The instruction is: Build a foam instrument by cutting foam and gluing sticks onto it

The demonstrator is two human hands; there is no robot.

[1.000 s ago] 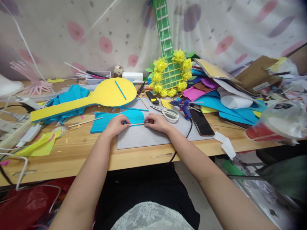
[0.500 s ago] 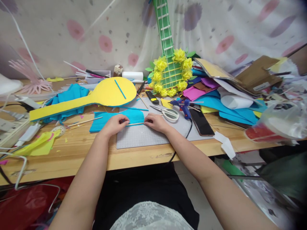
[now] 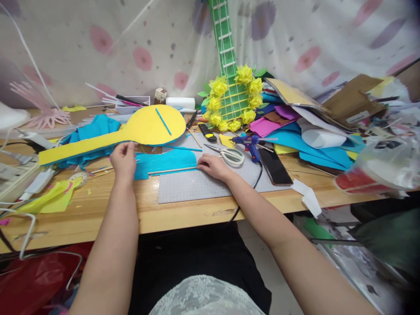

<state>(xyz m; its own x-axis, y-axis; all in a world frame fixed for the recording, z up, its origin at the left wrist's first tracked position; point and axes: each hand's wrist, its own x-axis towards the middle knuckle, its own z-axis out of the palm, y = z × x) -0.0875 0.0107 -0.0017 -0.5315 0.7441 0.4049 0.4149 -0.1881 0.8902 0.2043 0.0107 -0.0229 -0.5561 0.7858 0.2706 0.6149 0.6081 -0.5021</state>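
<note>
A strip of blue crepe paper (image 3: pixel 166 161) lies partly over the grey cutting mat (image 3: pixel 193 188). Along its near edge runs a thin wooden stick (image 3: pixel 172 170). My right hand (image 3: pixel 213 167) rests at the stick's right end, with curled fingers pinching it against the paper. At the left end of the strip is my left hand (image 3: pixel 124 161), raised a little, thumb and fingers pinched together; whatever is between them is hidden. Another wooden stick (image 3: pixel 101 169) lies partly behind that hand. Beyond sits a yellow guitar-shaped cutout (image 3: pixel 144 124) with a blue stick (image 3: pixel 163 121) across its round body.
Right of the mat's middle are scissors (image 3: pixel 229 155), a blue glue gun (image 3: pixel 251 146) with its cord, and a phone (image 3: pixel 274 166). A green flower-trimmed guitar (image 3: pixel 234 98) leans at the back. Paper piles (image 3: pixel 315 148) and a bagged cup (image 3: pixel 364 177) stand right.
My left hand has moved left from the middle of the stick to the paper's left end, uncovering the stick. My right hand has stayed at the stick's right end.
</note>
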